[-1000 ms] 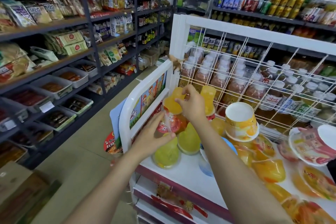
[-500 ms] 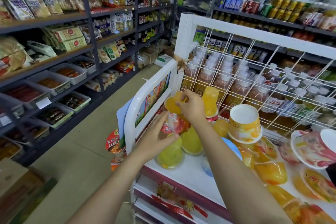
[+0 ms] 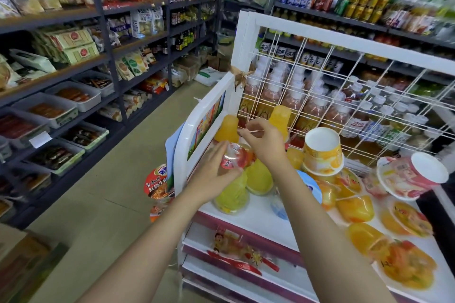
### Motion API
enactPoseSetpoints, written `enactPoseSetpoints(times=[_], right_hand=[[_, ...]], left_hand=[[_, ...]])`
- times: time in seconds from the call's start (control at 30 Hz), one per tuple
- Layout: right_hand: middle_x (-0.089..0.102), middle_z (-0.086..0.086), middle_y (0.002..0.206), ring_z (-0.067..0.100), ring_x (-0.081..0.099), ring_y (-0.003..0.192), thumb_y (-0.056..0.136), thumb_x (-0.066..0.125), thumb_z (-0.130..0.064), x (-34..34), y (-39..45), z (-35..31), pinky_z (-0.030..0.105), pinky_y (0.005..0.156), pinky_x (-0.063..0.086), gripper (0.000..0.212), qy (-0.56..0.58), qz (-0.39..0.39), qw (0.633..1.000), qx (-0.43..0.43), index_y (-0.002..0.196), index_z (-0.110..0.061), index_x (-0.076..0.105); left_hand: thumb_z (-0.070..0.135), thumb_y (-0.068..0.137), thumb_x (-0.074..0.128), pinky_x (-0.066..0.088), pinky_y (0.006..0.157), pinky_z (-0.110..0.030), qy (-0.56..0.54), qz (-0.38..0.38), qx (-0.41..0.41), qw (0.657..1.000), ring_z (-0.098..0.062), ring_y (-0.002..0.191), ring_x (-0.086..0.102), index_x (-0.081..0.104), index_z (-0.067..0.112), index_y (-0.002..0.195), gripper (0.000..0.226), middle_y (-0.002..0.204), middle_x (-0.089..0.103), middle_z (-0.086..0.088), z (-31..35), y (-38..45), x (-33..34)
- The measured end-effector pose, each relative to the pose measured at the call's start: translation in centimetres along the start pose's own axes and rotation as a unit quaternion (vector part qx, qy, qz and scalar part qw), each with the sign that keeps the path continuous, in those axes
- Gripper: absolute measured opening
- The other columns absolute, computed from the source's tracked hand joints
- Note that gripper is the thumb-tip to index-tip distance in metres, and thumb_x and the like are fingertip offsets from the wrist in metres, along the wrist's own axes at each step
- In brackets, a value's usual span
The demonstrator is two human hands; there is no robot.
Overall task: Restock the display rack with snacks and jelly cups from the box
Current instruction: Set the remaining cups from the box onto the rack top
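Observation:
The white display rack [image 3: 242, 39] stands in front of me, and its top shelf [image 3: 261, 214] carries jelly cups. My left hand [image 3: 211, 174] holds a clear jelly cup with a red label [image 3: 232, 160] at the shelf's far-left corner, fingers along its side and thumb under it. My right hand [image 3: 264, 142] covers the cup's right side, with its fingertips pinched together just above. Two orange jelly cups [image 3: 226, 128] stand behind the hands against the wire grid. Yellow-green jelly cups [image 3: 232, 194] sit below them. A cardboard box [image 3: 24, 261] lies blurred at the lower left.
An upturned orange-printed tub [image 3: 322, 152], a pink tub [image 3: 413, 174] on its side and several loose orange fruit cups [image 3: 354, 208] crowd the shelf's right half. A noodle bowl [image 3: 158, 182] hangs on the rack's left side. Stocked store shelves [image 3: 73, 74] line the aisle on the left.
The red-labelled cup has come a little lower and nearer between my hands. My right hand has shifted off the orange cup's top, and its fingertips now pinch together. The view moved slightly.

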State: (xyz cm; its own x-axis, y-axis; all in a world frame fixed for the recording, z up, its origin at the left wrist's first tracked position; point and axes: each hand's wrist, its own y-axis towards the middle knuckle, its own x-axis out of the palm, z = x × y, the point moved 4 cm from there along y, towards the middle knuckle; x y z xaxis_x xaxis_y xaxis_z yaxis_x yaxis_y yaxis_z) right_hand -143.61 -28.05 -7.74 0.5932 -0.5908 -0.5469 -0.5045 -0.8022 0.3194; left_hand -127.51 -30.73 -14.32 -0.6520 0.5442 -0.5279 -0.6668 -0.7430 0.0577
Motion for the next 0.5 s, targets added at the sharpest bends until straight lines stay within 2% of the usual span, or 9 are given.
enactPoseSetpoints(times=[0.07,0.13,0.17,0.23,0.3,0.4,0.5], right_hand=[[0.070,-0.008,0.093,0.009,0.069,0.082,0.088,0.074,-0.019,-2.4,-2.9,-1.6,0.028,0.073,0.055,0.014,0.037,0.037,0.999,-0.006,0.099,-0.011,0.068],[0.070,-0.010,0.092,0.005,0.068,0.081,0.091,0.070,-0.016,-5.5,-7.0,-2.8,0.021,0.070,0.051,0.010,0.048,0.077,0.996,-0.023,0.100,-0.012,0.068],[0.069,-0.010,0.091,0.004,0.067,0.081,0.093,0.067,-0.016,-7.0,-9.4,-3.0,0.020,0.070,0.051,0.008,0.039,0.094,0.994,-0.033,0.100,-0.013,0.067],[0.069,-0.011,0.090,0.010,0.069,0.084,0.094,0.062,-0.016,-9.5,-14.6,-2.3,0.022,0.070,0.052,0.007,0.010,0.125,0.992,-0.034,0.100,-0.018,0.066],[0.069,-0.008,0.089,0.012,0.069,0.081,0.094,0.060,-0.014,-11.6,-20.1,-0.2,0.021,0.070,0.052,0.009,-0.023,0.156,0.987,0.004,0.100,-0.018,0.066],[0.067,-0.003,0.086,0.009,0.063,0.075,0.093,0.061,-0.017,-14.5,-28.6,6.2,0.020,0.067,0.050,0.011,-0.113,0.150,0.976,0.109,0.103,-0.016,0.065],[0.064,0.000,0.093,0.019,0.063,0.082,0.091,0.063,-0.025,-17.7,-37.8,14.0,0.038,0.070,0.053,0.019,-0.201,0.132,0.939,0.248,0.110,-0.021,0.063]], left_hand=[[0.061,0.092,0.053,0.006,0.124,-0.042,0.072,-0.003,0.006,0.997,-0.009,0.152,-0.001,0.010,0.034,0.158,0.083,0.165,0.001,0.018,0.6,-0.6,-0.2],[0.058,0.095,0.049,0.009,0.124,-0.043,0.170,0.036,0.060,0.983,-0.018,0.153,0.003,0.019,0.028,0.158,0.076,0.166,0.007,0.008,2.1,-2.1,-0.2],[0.055,0.095,0.048,0.016,0.123,-0.044,0.186,0.069,0.111,0.974,-0.022,0.151,0.014,0.031,0.024,0.154,0.069,0.164,0.020,0.002,3.3,-3.2,0.1],[0.044,0.092,0.049,0.036,0.111,-0.042,0.131,0.131,0.210,0.960,-0.028,0.133,0.045,0.058,0.014,0.134,0.052,0.142,0.053,-0.006,5.8,-5.9,1.5],[0.034,0.089,0.054,0.045,0.095,-0.037,0.071,0.132,0.273,0.950,-0.026,0.110,0.058,0.067,0.009,0.115,0.039,0.118,0.066,-0.006,7.4,-8.3,4.9],[0.036,0.089,0.054,0.050,0.083,-0.036,0.068,-0.011,0.290,0.955,-0.025,0.098,0.064,0.068,0.012,0.112,0.037,0.109,0.069,-0.003,8.1,-11.2,13.2],[0.045,0.089,0.047,0.051,0.081,-0.034,0.114,-0.173,0.281,0.937,-0.024,0.100,0.065,0.067,0.015,0.116,0.045,0.111,0.070,0.000,7.3,-14.6,22.8]])
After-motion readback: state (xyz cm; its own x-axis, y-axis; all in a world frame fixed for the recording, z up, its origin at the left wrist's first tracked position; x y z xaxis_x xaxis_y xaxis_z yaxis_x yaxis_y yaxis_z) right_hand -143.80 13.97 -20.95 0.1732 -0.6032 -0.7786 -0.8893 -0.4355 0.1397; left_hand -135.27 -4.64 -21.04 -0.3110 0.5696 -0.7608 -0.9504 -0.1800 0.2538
